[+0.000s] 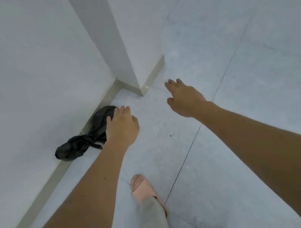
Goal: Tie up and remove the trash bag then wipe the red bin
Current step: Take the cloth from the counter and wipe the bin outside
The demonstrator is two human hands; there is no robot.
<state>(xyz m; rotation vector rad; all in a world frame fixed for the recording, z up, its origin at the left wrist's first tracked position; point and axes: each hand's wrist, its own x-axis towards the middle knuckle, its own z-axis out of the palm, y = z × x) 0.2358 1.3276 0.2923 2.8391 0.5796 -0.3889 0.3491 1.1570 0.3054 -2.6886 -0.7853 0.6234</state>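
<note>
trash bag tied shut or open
Tied shut: the trash bag is cinched into a knot, lying on the floor against the skirting.

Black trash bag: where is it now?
Head view, left of centre: the black trash bag lies on the floor against the baseboard, by the left hand.

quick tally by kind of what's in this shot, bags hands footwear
black trash bag: 1
hands: 2, left hand and right hand
pink slipper: 1
total: 4
</note>
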